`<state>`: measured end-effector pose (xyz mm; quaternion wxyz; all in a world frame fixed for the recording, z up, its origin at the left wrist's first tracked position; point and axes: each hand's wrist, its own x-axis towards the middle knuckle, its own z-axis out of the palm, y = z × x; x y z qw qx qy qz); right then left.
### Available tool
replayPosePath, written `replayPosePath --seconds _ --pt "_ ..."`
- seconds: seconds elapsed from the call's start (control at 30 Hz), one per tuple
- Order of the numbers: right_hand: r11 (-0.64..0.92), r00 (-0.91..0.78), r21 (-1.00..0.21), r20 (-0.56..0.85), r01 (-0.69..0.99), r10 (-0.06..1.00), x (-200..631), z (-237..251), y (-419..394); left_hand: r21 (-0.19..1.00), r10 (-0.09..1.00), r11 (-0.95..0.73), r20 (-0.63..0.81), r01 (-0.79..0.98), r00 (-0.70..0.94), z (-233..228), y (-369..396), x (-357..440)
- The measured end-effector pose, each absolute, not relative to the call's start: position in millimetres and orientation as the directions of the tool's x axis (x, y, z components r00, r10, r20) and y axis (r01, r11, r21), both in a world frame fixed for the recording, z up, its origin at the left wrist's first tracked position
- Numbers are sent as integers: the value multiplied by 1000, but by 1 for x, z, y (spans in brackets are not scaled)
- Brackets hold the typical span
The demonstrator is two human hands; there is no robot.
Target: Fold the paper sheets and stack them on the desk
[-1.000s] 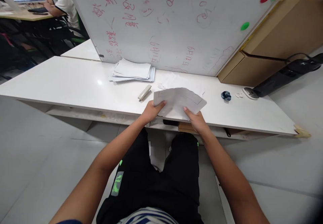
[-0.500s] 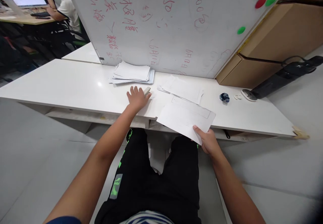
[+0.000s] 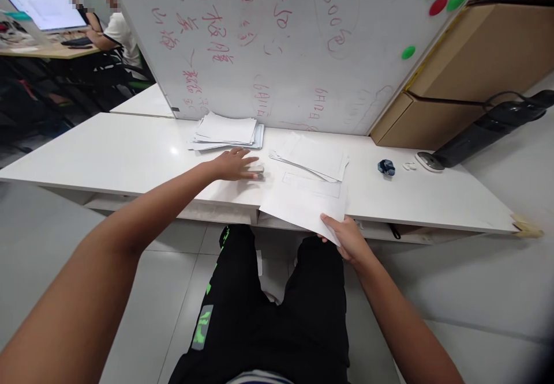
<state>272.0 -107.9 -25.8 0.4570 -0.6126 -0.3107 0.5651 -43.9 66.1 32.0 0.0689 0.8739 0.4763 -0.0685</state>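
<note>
On the white desk (image 3: 108,159), before the whiteboard (image 3: 281,44): all things lie here.
Left hand (image 3: 231,164): laid flat, fingers spread, on the stapler (image 3: 256,172); whether it grips I cannot tell.
Right hand (image 3: 346,238): closed on the near corner of a paper sheet (image 3: 305,202), at the desk's front edge.
Stapler: just left of the sheet.
Loose papers (image 3: 314,158): behind the sheet.
Paper stack (image 3: 227,131): against the whiteboard.

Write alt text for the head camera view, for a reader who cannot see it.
Seen from above, a person's left hand rests on a small stapler on a white table, while the right hand grips the near corner of a sheet of paper at the table's front edge. Two paper stacks lie before a whiteboard with red writing.
</note>
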Motion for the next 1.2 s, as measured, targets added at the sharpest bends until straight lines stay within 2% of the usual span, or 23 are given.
replayPosePath --seconds 0.13,0.2,0.4,0.67,0.87,1.2 --pt "-370 131 -924 -381 -97 915 259 -15 -84 286 888 -445 19 849 459 32 81 -25" --pt "-366 115 -928 -371 -63 921 256 -14 -72 326 911 -405 69 854 406 21 92 -18" --pt "-352 29 -936 -352 7 935 255 -19 -49 358 952 -273 -32 893 304 -15 108 -15" --pt "-376 -108 -922 -385 97 917 252 -22 -28 425 950 -269 -31 864 311 -18 104 -17" --pt "-403 -133 -905 -419 134 898 253 -20 -25 412 929 -342 16 845 369 -29 113 -18" --pt "-396 -87 -906 -411 150 907 251 -19 -26 422 932 -326 -6 846 362 -32 115 -20"
